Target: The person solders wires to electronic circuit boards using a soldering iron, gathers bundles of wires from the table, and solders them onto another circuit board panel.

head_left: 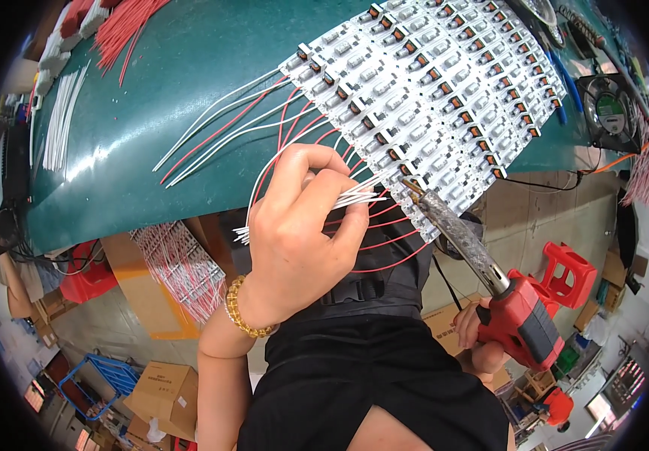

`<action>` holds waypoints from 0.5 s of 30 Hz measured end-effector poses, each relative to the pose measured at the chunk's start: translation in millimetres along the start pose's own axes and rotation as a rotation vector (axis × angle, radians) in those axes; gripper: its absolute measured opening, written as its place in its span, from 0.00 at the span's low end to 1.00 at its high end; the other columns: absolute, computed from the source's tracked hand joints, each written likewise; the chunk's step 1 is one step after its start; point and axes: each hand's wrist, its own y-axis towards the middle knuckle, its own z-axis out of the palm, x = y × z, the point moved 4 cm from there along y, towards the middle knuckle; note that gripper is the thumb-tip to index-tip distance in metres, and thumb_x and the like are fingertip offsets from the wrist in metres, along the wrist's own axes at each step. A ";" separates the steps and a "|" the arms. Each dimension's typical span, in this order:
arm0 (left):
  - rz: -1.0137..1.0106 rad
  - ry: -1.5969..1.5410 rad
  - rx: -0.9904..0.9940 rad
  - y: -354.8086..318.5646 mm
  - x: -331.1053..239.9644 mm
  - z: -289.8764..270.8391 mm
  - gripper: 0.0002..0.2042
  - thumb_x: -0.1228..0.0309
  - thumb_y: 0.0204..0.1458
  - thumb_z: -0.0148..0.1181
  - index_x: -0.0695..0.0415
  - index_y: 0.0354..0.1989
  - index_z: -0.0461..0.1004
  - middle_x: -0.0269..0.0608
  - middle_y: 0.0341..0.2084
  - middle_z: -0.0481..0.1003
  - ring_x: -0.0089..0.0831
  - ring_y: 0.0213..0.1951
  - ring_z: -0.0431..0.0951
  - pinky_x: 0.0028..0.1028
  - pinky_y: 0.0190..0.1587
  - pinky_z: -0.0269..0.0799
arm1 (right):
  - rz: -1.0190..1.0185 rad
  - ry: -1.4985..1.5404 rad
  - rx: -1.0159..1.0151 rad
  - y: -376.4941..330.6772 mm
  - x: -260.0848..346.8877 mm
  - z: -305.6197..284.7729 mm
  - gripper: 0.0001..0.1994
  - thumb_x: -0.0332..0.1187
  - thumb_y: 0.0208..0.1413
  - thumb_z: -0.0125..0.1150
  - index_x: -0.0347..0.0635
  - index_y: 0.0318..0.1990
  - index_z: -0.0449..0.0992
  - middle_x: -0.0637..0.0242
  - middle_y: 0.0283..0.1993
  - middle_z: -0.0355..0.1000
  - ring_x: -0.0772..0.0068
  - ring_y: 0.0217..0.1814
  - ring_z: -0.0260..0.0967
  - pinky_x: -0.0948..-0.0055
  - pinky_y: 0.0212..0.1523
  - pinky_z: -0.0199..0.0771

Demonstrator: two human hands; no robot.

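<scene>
A large panel of white circuit boards point(422, 90), lined with rows of small components, lies on the green table mat point(182, 90). Red and white wires point(227, 124) trail from its near left edge. My left hand point(294, 233) pinches a bundle of loose white wires point(356, 197), their ends pointing at that edge. A red-and-black soldering iron point(523, 319) is in my right hand point(482, 349). Its tip meets or hovers just over the panel's lower edge, right of the wire ends; contact is unclear. Several red wires point(388, 263) curve beneath my left fingers.
Bundles of red wires point(125, 34) and white wires point(63, 120) lie at the far left. A small fan point(608, 113) stands right of the panel. Below the table, wired boards point(182, 270) rest on cardboard. A red stool point(561, 274) and a carton point(163, 395) are on the floor.
</scene>
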 end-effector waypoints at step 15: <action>0.176 0.026 -0.219 -10.4 -5.8 -31.2 0.01 0.82 0.52 0.54 0.64 0.32 0.71 0.50 0.33 0.74 0.43 0.34 0.75 0.33 0.35 0.72 | -0.329 0.046 0.019 20.5 -6.8 18.8 0.40 0.62 0.54 0.56 0.27 0.55 0.60 0.74 0.11 0.56 0.79 0.08 0.54 0.79 0.15 0.58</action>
